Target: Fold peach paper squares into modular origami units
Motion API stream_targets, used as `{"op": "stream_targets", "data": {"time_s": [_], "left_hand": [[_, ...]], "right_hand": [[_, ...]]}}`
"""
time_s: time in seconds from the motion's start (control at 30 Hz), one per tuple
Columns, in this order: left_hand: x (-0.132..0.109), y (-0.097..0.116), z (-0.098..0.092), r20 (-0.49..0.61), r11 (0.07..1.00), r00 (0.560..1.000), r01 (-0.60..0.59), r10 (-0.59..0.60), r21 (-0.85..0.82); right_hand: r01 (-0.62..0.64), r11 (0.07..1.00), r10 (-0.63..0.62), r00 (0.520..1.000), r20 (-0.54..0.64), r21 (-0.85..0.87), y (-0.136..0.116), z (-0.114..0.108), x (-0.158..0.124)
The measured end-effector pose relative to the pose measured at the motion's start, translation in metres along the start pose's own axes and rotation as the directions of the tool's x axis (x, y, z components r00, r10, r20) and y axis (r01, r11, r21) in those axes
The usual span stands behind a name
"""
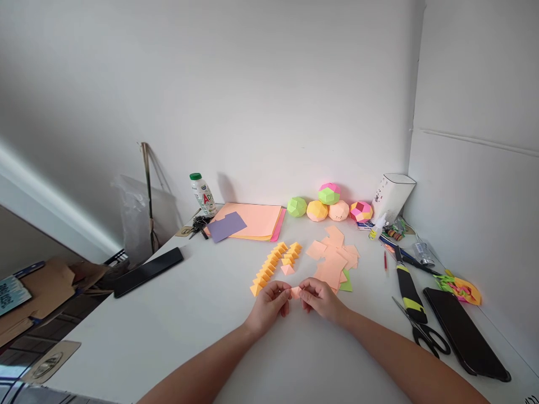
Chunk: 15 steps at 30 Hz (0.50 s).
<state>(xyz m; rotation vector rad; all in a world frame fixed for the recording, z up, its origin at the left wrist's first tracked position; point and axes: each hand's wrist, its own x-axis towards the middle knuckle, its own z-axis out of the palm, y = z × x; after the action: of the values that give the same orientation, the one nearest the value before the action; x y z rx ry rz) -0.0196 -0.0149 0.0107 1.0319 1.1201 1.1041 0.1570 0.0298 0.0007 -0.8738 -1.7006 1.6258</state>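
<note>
Between my hands is a small folded piece of peach paper [295, 292]. My left hand [272, 303] pinches its left side, and my right hand [322, 300] pinches its right side. Just beyond them, two rows of folded orange paper pieces [266, 269] stand on the white table [202, 320]. A single folded peach piece [287, 269] sits at the near end of the shorter row. To the right lies a loose heap of cut peach paper pieces [332, 264], with a green paper piece [346, 281] partly under it.
Several faceted paper balls [317, 211] line the wall. Paper sheets [252, 219], a purple card [227, 226] and a bottle [203, 193] are back left. Scissors [425, 331], a utility knife [409, 292], a black phone [465, 334] and a glue bottle [378, 227] lie right.
</note>
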Motion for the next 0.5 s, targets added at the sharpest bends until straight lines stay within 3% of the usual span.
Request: {"op": "stream_targets", "data": {"time_s": [0.33, 0.5], "left_hand": [[-0.0004, 0.0036, 0.0004, -0.010, 1.000, 1.000, 0.025, -0.025, -0.005], [-0.0007, 0.0072, 0.0017, -0.059, 0.999, 0.998, 0.032, -0.033, -0.012]], "right_hand": [[0.001, 1.000, -0.002, 1.000, -0.026, -0.021, -0.0070, 0.0024, -0.0022], [0.017, 0.990, -0.026, 0.998, -0.062, -0.141, -0.0082, 0.0029, -0.0018]]}}
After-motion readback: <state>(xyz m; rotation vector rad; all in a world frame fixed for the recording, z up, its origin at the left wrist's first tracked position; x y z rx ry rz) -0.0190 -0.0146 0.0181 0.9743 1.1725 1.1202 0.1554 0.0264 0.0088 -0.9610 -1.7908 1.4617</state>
